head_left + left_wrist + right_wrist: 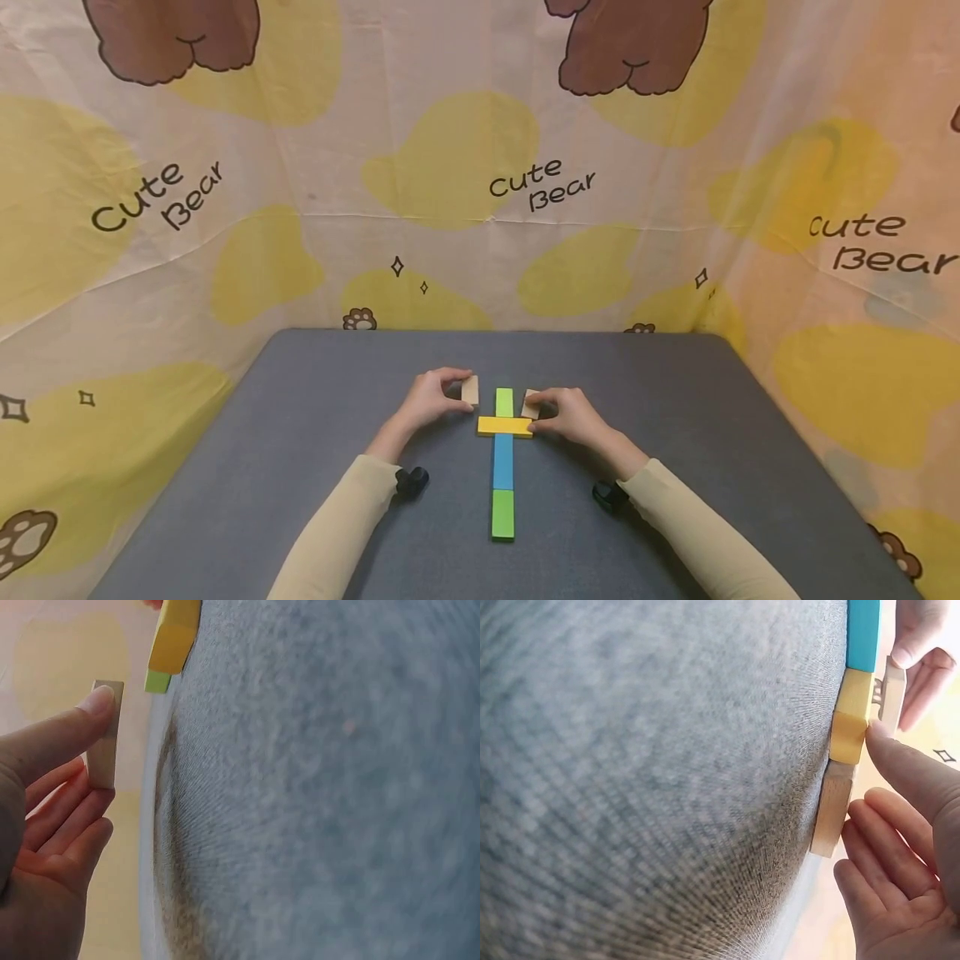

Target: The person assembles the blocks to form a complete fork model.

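In the head view a yellow block [505, 426] lies crosswise in a line of blocks. Beyond it is a light green block [504, 402]; nearer are a blue block [503, 461] and a green block [503, 513]. My left hand [433, 396] pinches a plain wooden block [103, 750] between thumb and fingers, left of the line. A second wooden block [834, 814] rests on the table against the yellow one. My right hand [576, 414] reaches over there, thumb on the yellow block's end, loosely bent fingers touching or close beside the wooden block.
Beneath everything is a grey cloth-covered table [300, 400]. A patterned curtain [450, 167] hangs behind it and along both sides. Dark wrist devices are strapped at both cuffs, the left one [412, 482] and the right one [611, 497] close above the table.
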`<move>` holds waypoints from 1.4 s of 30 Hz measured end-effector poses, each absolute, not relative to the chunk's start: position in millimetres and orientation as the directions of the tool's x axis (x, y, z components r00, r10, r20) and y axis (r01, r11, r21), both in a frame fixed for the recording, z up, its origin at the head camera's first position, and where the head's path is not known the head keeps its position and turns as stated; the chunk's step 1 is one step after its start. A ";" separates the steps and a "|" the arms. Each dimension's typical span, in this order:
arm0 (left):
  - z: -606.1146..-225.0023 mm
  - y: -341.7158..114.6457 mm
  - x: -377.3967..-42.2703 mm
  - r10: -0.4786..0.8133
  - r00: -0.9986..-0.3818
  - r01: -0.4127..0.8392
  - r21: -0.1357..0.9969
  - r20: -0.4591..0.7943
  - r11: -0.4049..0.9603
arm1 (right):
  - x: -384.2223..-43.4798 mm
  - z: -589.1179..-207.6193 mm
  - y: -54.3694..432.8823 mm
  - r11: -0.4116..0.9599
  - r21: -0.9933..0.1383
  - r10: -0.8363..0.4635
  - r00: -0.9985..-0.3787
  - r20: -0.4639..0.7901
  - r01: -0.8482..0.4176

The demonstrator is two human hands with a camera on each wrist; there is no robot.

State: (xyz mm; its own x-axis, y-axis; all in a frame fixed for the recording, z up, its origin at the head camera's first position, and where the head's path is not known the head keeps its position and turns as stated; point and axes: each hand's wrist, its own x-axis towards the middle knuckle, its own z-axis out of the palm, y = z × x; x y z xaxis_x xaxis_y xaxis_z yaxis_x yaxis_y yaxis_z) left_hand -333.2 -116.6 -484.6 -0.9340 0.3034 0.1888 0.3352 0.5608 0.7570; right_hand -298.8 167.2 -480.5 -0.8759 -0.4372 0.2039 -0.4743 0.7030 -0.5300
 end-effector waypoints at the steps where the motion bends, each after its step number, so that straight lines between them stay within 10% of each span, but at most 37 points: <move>1: -485.5 -116.0 -333.6 0.308 -0.933 0.338 0.752 0.188 0.565 | -298.8 -480.5 167.1 0.703 -0.529 -0.438 -0.875 0.205 -0.476; 42: -494.7 -110.9 -340.3 0.438 -0.892 0.380 0.715 0.115 0.587 | -300.2 -482.1 166.0 0.710 -0.541 -0.422 -0.887 0.187 -0.451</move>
